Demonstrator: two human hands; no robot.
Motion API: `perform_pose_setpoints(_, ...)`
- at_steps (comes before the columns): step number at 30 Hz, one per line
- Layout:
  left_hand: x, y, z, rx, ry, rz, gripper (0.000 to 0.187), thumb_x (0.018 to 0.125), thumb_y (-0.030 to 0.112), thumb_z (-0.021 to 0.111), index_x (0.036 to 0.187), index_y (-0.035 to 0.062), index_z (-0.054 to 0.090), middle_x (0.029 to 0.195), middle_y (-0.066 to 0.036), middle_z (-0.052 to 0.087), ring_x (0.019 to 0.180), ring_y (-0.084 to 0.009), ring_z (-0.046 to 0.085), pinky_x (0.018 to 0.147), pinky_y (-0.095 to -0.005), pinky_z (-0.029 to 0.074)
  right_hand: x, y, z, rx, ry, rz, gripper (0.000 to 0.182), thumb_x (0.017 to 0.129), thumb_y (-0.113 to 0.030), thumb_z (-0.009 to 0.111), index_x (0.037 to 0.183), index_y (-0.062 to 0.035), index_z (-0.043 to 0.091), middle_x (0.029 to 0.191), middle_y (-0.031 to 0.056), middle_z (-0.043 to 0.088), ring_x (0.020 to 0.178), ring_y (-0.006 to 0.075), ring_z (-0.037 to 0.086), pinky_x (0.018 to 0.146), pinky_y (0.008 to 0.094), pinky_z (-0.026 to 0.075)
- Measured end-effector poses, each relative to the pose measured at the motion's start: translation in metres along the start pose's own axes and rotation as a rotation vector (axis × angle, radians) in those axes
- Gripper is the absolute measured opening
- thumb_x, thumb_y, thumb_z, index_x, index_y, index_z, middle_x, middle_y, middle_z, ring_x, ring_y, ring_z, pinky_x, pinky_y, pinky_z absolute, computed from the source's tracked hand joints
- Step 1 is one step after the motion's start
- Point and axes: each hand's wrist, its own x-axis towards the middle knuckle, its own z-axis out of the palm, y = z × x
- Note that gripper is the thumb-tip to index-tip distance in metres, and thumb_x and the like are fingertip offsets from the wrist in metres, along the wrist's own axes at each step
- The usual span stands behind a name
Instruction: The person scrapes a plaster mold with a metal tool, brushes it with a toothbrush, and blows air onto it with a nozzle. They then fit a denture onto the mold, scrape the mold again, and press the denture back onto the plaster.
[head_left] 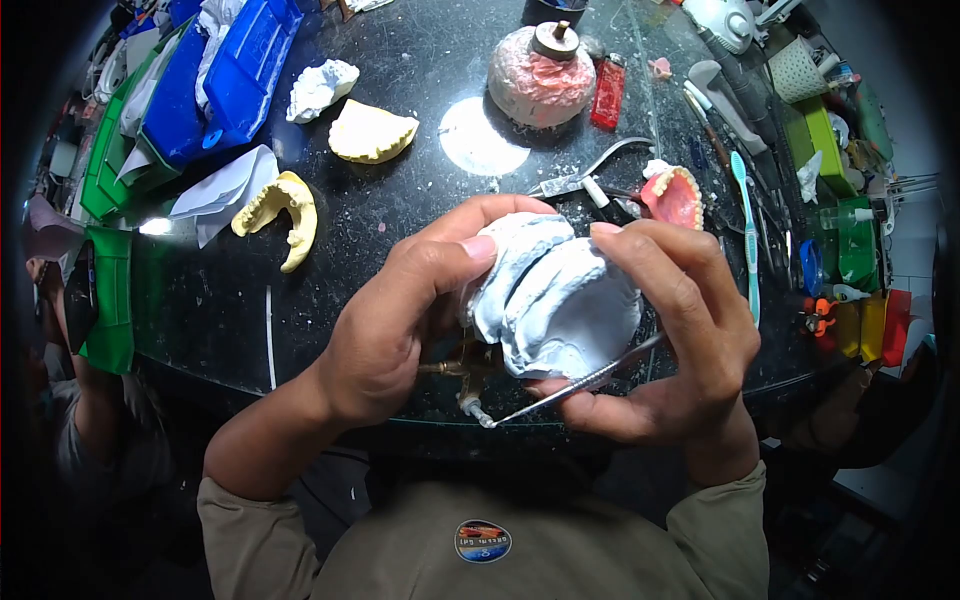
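A white plaster model (570, 300) in two parts, with a dark gap between them, is held between my hands above the table's front edge. My left hand (400, 290) grips its left side, thumb on the upper part. The fingertips of my right hand (680, 330) touch its upper right edge and underside. A thin metal instrument (590, 378) also lies in my right hand, its tip pointing down to the left. Behind my right hand sits a pink denture with teeth (675, 198). Part of a brass fitting (462, 372) shows below the model.
Two yellow casts (372, 132) (285, 215), a white lump (322, 90) and papers (228, 192) lie left. Blue bins (245, 75) stand back left. A round burner (541, 80) is behind, a toothbrush (748, 235) right. People are partly visible at both sides.
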Motion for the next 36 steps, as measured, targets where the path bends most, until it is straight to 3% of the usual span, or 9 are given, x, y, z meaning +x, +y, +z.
perform_pose_setpoints(5, 0.0, 0.002, 0.0, -0.002, 0.024, -0.023, 0.056, 0.09, 0.031, 0.033, 0.131, -0.0075, 0.041, 0.121, -0.019, 0.056, 0.113, -0.0224, 0.055, 0.101, -0.034, 0.04, 0.0, 0.0, 0.0, -0.002, -0.009, 0.007, 0.068, 0.058, -0.035, 0.081, 0.112, 0.0027, 0.061, 0.099, 0.0171, 0.062, 0.085, 0.0279, 0.064, 0.071, 0.0359, 0.056)
perform_pose_setpoints(11, 0.003, 0.004, -0.015, 0.136, 0.297, 0.248, 0.055, 0.097, 0.034, 0.026, 0.132, -0.0054, 0.044, 0.112, -0.015, 0.063, 0.084, -0.0146, 0.064, 0.063, -0.0275, 0.054, 0.0, -0.002, -0.007, -0.093, -0.273, 0.153, 0.069, 0.056, -0.035, 0.085, 0.11, 0.0019, 0.061, 0.097, 0.0165, 0.06, 0.079, 0.0289, 0.064, 0.067, 0.0363, 0.055)
perform_pose_setpoints(12, 0.002, 0.007, -0.02, 0.126, 0.259, 0.264, 0.052, 0.101, 0.036, 0.026, 0.131, -0.0032, 0.042, 0.105, -0.011, 0.062, 0.085, -0.0125, 0.061, 0.07, -0.0263, 0.052, 0.0, -0.002, -0.007, -0.123, -0.343, 0.203, 0.07, 0.056, -0.036, 0.086, 0.109, 0.0016, 0.061, 0.096, 0.0161, 0.059, 0.078, 0.0291, 0.064, 0.066, 0.0365, 0.055)
perform_pose_setpoints(18, 0.001, 0.021, -0.021, -0.094, 0.164, 0.067, 0.068, 0.098, 0.047, 0.023, 0.126, -0.0109, 0.045, 0.101, -0.016, 0.066, 0.072, -0.015, 0.066, 0.058, -0.0267, 0.056, 0.004, -0.01, -0.026, -0.03, -0.043, 0.245, 0.063, 0.071, -0.045, 0.077, 0.11, 0.0015, 0.062, 0.097, 0.0109, 0.053, 0.073, 0.0175, 0.054, 0.064, 0.027, 0.045)
perform_pose_setpoints(20, 0.002, 0.018, -0.018, -0.105, 0.051, 0.0, 0.077, 0.096, 0.053, 0.02, 0.124, -0.0135, 0.047, 0.097, -0.021, 0.067, 0.07, -0.017, 0.068, 0.053, -0.0251, 0.057, -0.001, -0.012, -0.033, 0.285, 0.122, 0.358, 0.06, 0.091, -0.053, 0.047, 0.109, 0.0026, 0.061, 0.091, 0.0097, 0.052, 0.068, 0.0154, 0.05, 0.06, 0.025, 0.042)
perform_pose_setpoints(23, -0.001, 0.011, -0.014, -0.168, -0.017, -0.123, 0.086, 0.095, 0.059, 0.016, 0.126, -0.016, 0.044, 0.098, -0.023, 0.067, 0.065, -0.0186, 0.069, 0.048, -0.0223, 0.057, 0.012, -0.01, -0.01, 0.667, 0.351, 0.289, 0.09, 0.094, -0.065, 0.005, 0.109, 0.0054, 0.058, 0.083, 0.0134, 0.054, 0.057, 0.014, 0.051, 0.051, 0.0218, 0.044)
perform_pose_setpoints(28, -0.003, 0.006, -0.011, -0.1, -0.076, -0.196, 0.088, 0.094, 0.061, 0.016, 0.124, -0.0159, 0.046, 0.099, -0.023, 0.067, 0.069, -0.0196, 0.07, 0.051, -0.0238, 0.057, 0.001, 0.003, -0.016, 0.735, -0.038, 0.054, 0.061, 0.096, -0.052, 0.03, 0.094, 0.0009, 0.06, 0.094, 0.0202, 0.058, 0.06, 0.0201, 0.063, 0.054, 0.0264, 0.056)
perform_pose_setpoints(30, -0.004, 0.005, -0.014, -0.105, -0.13, -0.186, 0.089, 0.094, 0.062, 0.015, 0.124, -0.0155, 0.047, 0.102, -0.023, 0.066, 0.076, -0.0209, 0.07, 0.059, -0.0261, 0.058, 0.004, -0.006, -0.009, 0.631, 0.0, 0.025, 0.03, 0.093, -0.03, 0.056, 0.094, -0.0001, 0.06, 0.097, 0.0208, 0.059, 0.07, 0.0233, 0.067, 0.063, 0.0288, 0.059)
perform_pose_setpoints(36, -0.005, 0.007, -0.007, -0.04, -0.09, -0.227, 0.087, 0.095, 0.061, 0.015, 0.127, -0.0148, 0.045, 0.111, -0.023, 0.063, 0.099, -0.024, 0.065, 0.084, -0.0321, 0.054, 0.006, -0.006, 0.001, 0.475, 0.07, -0.147, 0.014, 0.086, -0.012, 0.069, 0.093, -0.003, 0.06, 0.088, 0.0145, 0.067, 0.086, 0.0311, 0.069, 0.081, 0.0452, 0.056)
